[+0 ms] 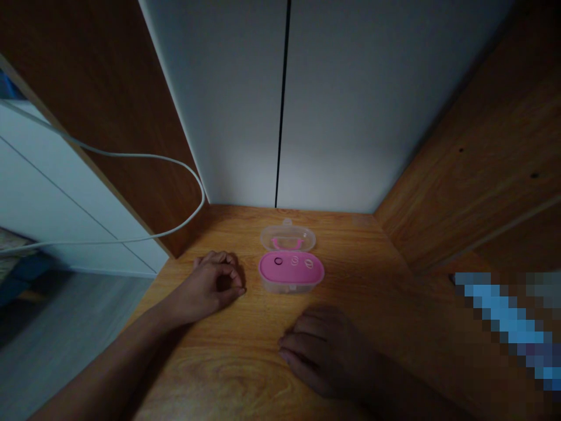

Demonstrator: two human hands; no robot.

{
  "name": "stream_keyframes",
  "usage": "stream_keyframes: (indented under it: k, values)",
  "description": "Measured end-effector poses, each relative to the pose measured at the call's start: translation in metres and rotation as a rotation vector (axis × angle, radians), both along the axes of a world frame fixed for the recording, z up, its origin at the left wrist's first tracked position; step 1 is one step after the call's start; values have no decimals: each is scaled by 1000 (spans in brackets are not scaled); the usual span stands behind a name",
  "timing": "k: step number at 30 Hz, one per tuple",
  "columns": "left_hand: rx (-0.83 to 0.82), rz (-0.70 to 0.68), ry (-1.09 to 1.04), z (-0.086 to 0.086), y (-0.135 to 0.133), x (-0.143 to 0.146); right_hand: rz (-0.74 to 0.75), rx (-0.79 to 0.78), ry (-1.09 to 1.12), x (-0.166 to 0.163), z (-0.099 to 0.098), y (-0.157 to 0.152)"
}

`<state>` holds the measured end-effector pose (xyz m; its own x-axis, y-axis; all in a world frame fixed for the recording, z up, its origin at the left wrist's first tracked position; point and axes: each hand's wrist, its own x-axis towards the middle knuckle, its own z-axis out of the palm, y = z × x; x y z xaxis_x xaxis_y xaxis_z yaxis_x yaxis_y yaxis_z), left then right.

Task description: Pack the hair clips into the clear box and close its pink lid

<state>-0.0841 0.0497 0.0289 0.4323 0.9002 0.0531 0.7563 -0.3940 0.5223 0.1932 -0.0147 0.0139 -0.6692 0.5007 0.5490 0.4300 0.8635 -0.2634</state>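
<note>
- while the pink case [291, 279] stands open on the tabletop [372, 263], three small rings [294, 261] lie on its insert, untouched.
- left hand [217, 280]: beside case, curled shut; whether it holds anything, cannot tell.
- right hand [326, 351]: flat, empty.

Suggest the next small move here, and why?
Probably slide the left hand right to the open pink case: lid up, three small rings lie on its insert, and that hand rests curled beside it, while the right hand lies flat farther off.
</note>
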Motion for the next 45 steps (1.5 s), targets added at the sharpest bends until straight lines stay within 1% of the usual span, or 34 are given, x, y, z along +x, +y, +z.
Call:
stream_keyframes:
  k: [3,7,9,11,13,16,18,20,22,25,27,29,32,38,45]
  values:
    - [15,-21,19,1,-1,1,0,-7,-9,0,1,0]
    - [51,-124,25,3,-3,2,-16,24,23,-2,4,1]
    - [61,-188,-8,5,-4,3,-17,42,34,-2,5,2]
    - [35,-220,-81,8,-6,4,-13,38,41,-2,4,1]
    - [-58,-195,-182,11,-10,6,-16,35,52,-1,4,1]
    - [-310,-138,-366,13,-18,13,-47,76,108,0,5,0]
    - [-463,-138,-498,11,-24,21,-82,115,150,0,7,0]
    - [-551,-143,-621,8,-30,31,-97,131,173,0,8,1]
    - [-598,-135,-727,3,-37,44,-80,131,183,-1,9,2]
    - [-603,-102,-841,-5,-45,59,-52,103,179,-2,8,4]
    - [-566,-60,-896,-9,-49,66,-50,102,188,-2,6,5]
    - [-556,-22,-932,-12,-49,68,-49,114,196,-1,5,5]
    - [-584,8,-964,-12,-48,69,-50,116,181,-1,4,5]
    - [-596,-26,-943,-12,-46,66,-52,117,192,1,2,6]
    - [-580,-14,-888,-12,-45,64,-76,93,182,3,2,8]
